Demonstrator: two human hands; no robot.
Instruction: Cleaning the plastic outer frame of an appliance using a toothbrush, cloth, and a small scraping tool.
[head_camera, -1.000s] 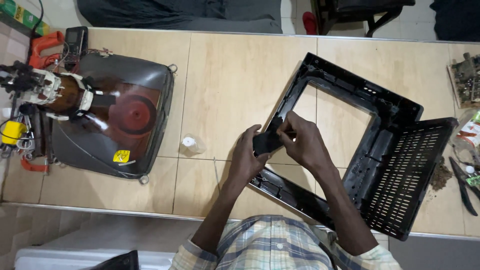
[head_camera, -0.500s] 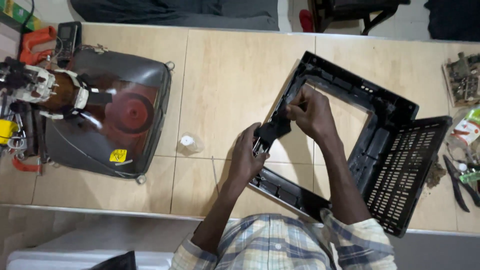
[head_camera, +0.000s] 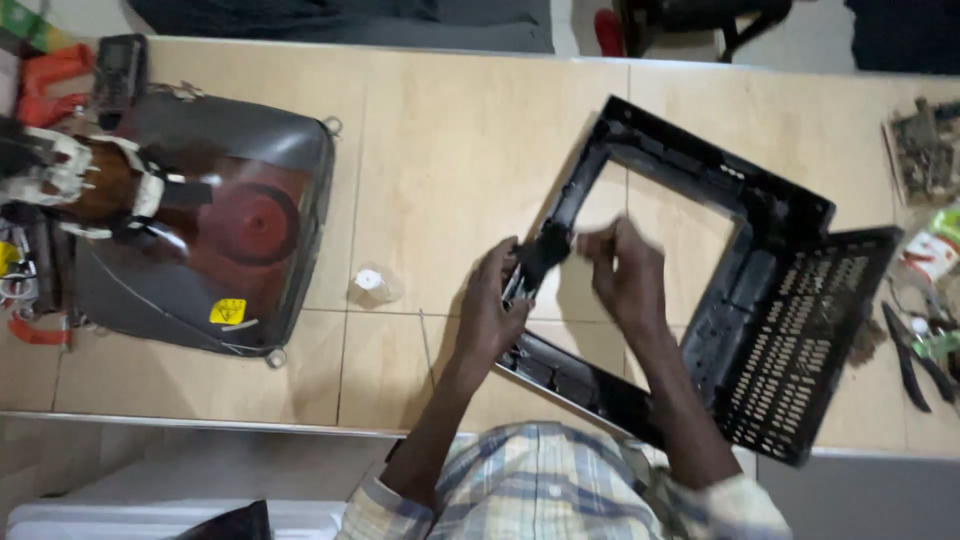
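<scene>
Gripping the black plastic frame (head_camera: 700, 190) at its left side, left hand (head_camera: 492, 310) clamped on the frame edge; right hand (head_camera: 625, 270) blurred, grip unclear. Frame lies flat on bench (head_camera: 450, 150), vented panel (head_camera: 810, 340) at right. Picture tube (head_camera: 200, 230) far left, small clear cap (head_camera: 372, 284) between. Pliers (head_camera: 915, 350) right edge. Right hand has shifted off the frame edge since half a second ago.
</scene>
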